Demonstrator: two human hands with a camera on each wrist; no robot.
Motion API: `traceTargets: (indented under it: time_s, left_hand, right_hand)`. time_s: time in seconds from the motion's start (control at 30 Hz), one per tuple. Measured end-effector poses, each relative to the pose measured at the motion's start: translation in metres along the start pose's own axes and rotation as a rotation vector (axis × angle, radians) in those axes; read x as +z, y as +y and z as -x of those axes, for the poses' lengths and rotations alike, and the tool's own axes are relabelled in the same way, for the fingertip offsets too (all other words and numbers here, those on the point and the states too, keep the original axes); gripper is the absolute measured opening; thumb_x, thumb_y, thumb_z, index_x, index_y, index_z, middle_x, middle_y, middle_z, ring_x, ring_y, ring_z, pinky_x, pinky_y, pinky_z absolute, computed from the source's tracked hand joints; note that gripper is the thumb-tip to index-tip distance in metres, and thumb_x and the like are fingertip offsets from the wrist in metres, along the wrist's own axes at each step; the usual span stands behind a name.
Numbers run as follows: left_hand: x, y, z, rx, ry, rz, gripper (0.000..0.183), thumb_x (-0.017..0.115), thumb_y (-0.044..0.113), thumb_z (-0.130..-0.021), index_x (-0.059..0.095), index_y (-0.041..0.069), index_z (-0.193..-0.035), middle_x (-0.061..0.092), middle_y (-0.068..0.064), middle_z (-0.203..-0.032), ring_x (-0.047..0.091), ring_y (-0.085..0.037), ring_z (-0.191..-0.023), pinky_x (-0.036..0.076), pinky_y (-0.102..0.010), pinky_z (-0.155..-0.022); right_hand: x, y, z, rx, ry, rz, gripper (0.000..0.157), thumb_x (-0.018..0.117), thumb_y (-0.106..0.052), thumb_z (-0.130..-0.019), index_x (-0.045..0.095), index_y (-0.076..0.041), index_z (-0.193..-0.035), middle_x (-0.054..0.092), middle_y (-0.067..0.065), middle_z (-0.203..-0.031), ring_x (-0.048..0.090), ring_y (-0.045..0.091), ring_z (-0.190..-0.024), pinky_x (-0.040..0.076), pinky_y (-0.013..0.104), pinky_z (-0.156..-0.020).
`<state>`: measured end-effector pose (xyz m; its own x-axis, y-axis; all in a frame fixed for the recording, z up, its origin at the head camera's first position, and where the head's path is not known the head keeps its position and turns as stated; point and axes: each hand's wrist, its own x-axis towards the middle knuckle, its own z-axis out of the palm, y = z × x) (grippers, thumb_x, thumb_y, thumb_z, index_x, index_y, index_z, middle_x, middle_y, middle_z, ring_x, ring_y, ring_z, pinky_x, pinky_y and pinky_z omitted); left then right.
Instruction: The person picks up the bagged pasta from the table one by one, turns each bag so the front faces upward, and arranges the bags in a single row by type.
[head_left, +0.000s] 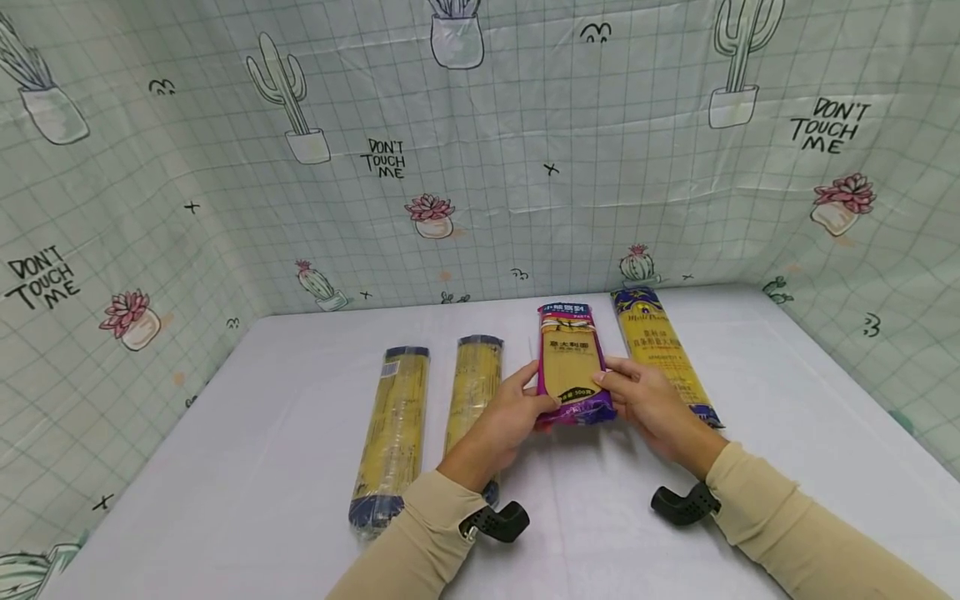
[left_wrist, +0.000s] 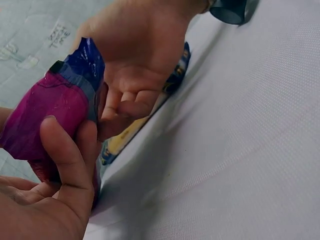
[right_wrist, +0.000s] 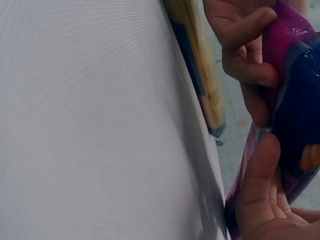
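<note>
The left hand [head_left: 513,408] and the right hand [head_left: 651,400] both grip the lower sides of the purple noodle pack [head_left: 572,354], just left of the rightmost yellow pack [head_left: 654,336]. It looks light and a bit slick — the noodles [head_left: 567,372] inside are likely stiff but could snap, so hold both sides gently, not the floppy end [head_left: 581,411]

Leftmost pack [head_left: 396,425]: on the desk [head_left: 285,450].
Second pack [head_left: 477,375]: on the desk, just right of the leftmost pack.
Held pack [head_left: 570,358]: between left fingers [head_left: 547,404] and right fingers [head_left: 613,381], right of the second pack.
Rightmost pack [head_left: 654,337]: on the desk, right of the held pack.
Backdrop [head_left: 510,125]: behind the desk.
</note>
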<state>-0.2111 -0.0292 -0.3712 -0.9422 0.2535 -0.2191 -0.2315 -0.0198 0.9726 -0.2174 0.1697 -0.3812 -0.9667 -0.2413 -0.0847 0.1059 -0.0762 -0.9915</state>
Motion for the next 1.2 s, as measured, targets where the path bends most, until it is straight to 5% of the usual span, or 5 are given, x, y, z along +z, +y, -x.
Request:
traceTargets:
  time_s: [0.23, 0.5, 0.87, 1.2]
  left_hand:
    - [-0.006, -0.002, -0.002, -0.024, -0.004, -0.04, 0.066, 0.062, 0.013, -0.087, 0.032, 0.022, -0.145, 0.066, -0.004, -0.1, 0.062, -0.016, -0.075, 0.048, -0.026, -0.059]
    - [-0.006, 0.003, 0.001, 0.002, -0.012, -0.068, 0.067, 0.067, 0.017, -0.086, 0.033, 0.013, -0.143, 0.068, -0.009, -0.085, 0.063, -0.014, -0.058, 0.051, -0.023, -0.054]
    - [-0.003, 0.006, 0.005, -0.006, -0.007, -0.071, 0.056, 0.06, 0.016, -0.09, 0.037, 0.002, -0.139, 0.064, -0.009, -0.095, 0.067, -0.021, -0.072, 0.054, -0.03, -0.066]
    - [-0.004, 0.009, 0.009, 0.061, 0.013, -0.731, 0.052, 0.059, 0.036, -0.089, 0.051, 0.01, -0.132, 0.061, 0.0, -0.107, 0.056, -0.014, -0.084, 0.046, -0.034, -0.074]
  right_hand:
    - [-0.001, -0.001, 0.002, -0.007, -0.034, -0.063, 0.069, 0.058, -0.018, -0.091, 0.019, 0.0, -0.145, 0.047, 0.02, -0.13, 0.059, 0.02, -0.106, 0.048, 0.034, -0.086]
    - [-0.003, -0.003, 0.002, -0.024, -0.072, -0.088, 0.068, 0.053, -0.01, -0.092, 0.012, 0.001, -0.146, 0.058, 0.014, -0.115, 0.062, 0.015, -0.083, 0.05, 0.028, -0.054]
    - [-0.003, 0.001, -0.002, -0.018, -0.017, -0.057, 0.065, 0.054, -0.006, -0.091, 0.017, 0.002, -0.144, 0.042, 0.024, -0.13, 0.06, 0.018, -0.091, 0.053, 0.033, -0.069]
    - [0.002, 0.001, -0.001, 0.093, 0.059, 0.064, 0.055, 0.048, -0.004, -0.091, 0.026, 0.007, -0.14, 0.04, 0.031, -0.129, 0.061, 0.027, -0.093, 0.051, 0.044, -0.079]
